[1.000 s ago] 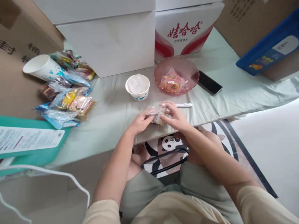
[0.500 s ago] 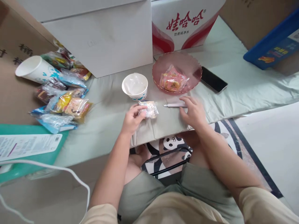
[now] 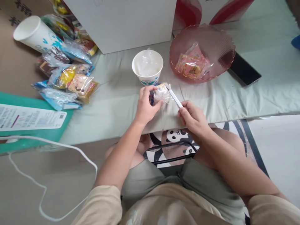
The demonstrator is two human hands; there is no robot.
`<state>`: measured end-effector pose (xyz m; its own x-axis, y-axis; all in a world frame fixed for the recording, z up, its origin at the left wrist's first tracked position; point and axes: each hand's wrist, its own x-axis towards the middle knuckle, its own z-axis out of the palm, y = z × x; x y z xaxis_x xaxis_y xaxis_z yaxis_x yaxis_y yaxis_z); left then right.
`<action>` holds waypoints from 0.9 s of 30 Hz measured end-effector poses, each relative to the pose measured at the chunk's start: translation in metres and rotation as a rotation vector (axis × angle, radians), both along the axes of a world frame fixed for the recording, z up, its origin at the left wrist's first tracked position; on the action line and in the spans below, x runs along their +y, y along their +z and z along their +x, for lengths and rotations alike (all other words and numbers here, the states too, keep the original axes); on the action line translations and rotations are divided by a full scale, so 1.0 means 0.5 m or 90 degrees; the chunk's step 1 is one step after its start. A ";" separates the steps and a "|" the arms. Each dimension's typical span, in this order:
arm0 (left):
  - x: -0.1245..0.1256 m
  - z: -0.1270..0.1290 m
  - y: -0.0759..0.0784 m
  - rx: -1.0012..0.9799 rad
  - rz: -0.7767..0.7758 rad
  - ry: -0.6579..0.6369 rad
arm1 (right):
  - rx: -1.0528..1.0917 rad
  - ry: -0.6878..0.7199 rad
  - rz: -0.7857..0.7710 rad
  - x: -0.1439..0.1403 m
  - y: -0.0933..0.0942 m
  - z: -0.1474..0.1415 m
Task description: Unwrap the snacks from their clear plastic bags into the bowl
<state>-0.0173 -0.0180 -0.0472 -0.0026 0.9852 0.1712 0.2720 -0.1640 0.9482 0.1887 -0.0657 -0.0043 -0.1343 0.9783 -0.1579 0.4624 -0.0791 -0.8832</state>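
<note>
Beige short sleeves at 7 and 5 o'clock, ending above elbows. Forearms bare. Left hand [image 3: 145, 106], right hand [image 3: 192, 118]: no rings, no gloves. Grey-green shorts [image 3: 150, 190], knees bare.

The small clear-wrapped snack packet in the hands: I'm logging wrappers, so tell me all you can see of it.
The small clear crinkly plastic snack packet holds something pale, with a dark patch at its left end. It lies at the front of the pale green padded mat, just below the white paper bowl. The left hand pinches its left end; the slim white cutter in the right hand touches its upper right edge.
</note>
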 end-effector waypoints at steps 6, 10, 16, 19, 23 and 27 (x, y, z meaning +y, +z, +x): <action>-0.003 0.014 -0.002 0.019 0.005 0.005 | -0.019 0.022 -0.061 0.019 -0.003 -0.013; 0.004 0.014 -0.019 0.021 0.012 0.022 | -0.002 0.036 -0.148 0.011 0.007 -0.001; 0.001 0.020 -0.013 0.135 0.010 0.093 | -0.045 0.059 -0.297 -0.009 0.049 0.073; -0.006 0.022 0.001 0.230 0.029 0.147 | -0.059 0.002 -0.229 -0.008 0.057 0.130; -0.011 0.008 0.019 0.309 0.105 0.105 | -0.278 -0.115 0.008 0.018 0.023 0.180; -0.014 -0.007 0.034 0.288 0.023 0.049 | -0.467 -0.143 0.150 0.049 -0.018 0.186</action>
<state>-0.0207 -0.0249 -0.0302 0.0080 0.9785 0.2061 0.6700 -0.1582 0.7253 0.2815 -0.0414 -0.0133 0.1279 0.9882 0.0843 0.9268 -0.0888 -0.3649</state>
